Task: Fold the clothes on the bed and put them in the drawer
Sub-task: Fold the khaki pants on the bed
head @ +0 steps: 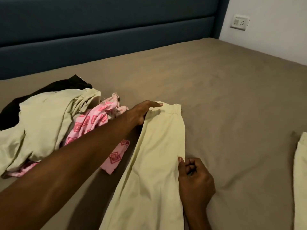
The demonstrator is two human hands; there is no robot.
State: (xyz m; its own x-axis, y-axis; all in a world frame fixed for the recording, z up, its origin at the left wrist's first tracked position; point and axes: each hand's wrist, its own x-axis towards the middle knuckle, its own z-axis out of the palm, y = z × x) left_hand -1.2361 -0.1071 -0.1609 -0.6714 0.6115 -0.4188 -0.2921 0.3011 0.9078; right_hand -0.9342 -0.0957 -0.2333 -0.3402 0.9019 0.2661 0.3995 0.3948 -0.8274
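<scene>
A pale yellow garment (156, 156), pants by the look of its waistband, lies lengthwise on the tan bed sheet (232, 100). My left hand (144, 112) reaches across and grips the waistband's left corner at the far end. My right hand (194, 178) pinches the garment's right edge partway down, its fingers curled. To the left sits a loose pile: a pale green garment (41, 120), a pink patterned cloth (93, 123) and a black garment (54, 90) behind them.
Another pale yellow piece (300, 171) pokes in at the right edge. A dark blue padded headboard (106, 34) runs along the far side. A white wall with a socket plate (239, 22) stands at the right.
</scene>
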